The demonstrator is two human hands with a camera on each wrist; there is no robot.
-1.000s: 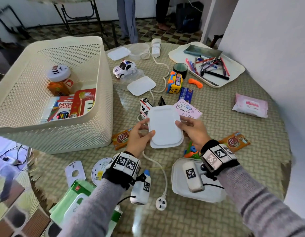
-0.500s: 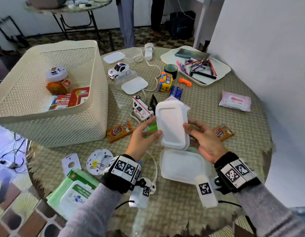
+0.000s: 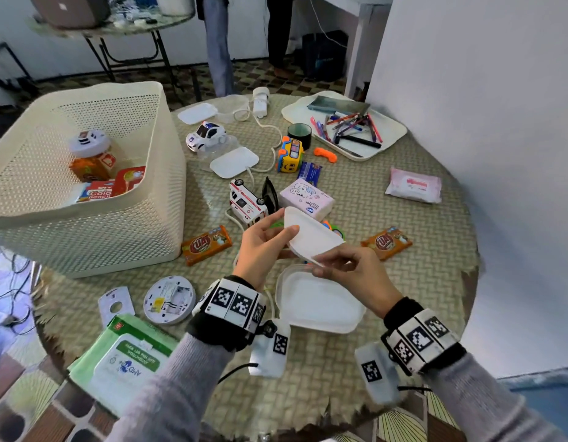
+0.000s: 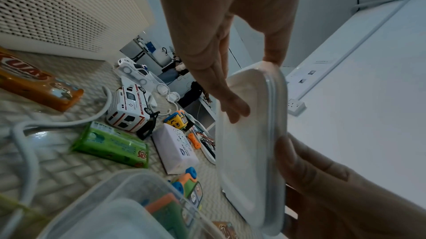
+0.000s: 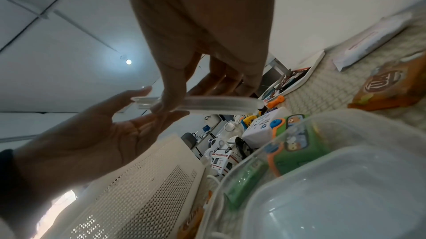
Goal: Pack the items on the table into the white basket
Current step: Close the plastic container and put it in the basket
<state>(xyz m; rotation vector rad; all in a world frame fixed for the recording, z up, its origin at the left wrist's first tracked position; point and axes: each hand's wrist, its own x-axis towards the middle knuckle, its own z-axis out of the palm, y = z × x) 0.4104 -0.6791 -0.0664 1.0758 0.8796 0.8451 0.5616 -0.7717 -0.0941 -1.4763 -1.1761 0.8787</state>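
Holding one white lid [image 3: 309,237] tilted in the air, you have both hands on it above the open clear container [image 3: 317,303] that sits on the table near your wrists. Your left hand [image 3: 263,247] supports the lid's left side with its fingers nearly straight under it and the thumb lying on top; your right hand [image 3: 352,271] pinches the lid's near corner between thumb and curled fingers.

Count what lies around you: two more loose white lids at the far side, two orange snack packs [image 3: 206,245] flanking your hands, three toy vehicles beyond the lid, one pink tissue pack [image 3: 306,197] just behind it, and one pink wipes pack [image 3: 413,185] toward the right edge.

The white basket [image 3: 161,173] stands at the table's left, its near wall close beside the left snack pack, with one orange jar and two flat packs inside. The round table [image 3: 435,260] ends just behind your wrists, and a white wall rises close along its right side.
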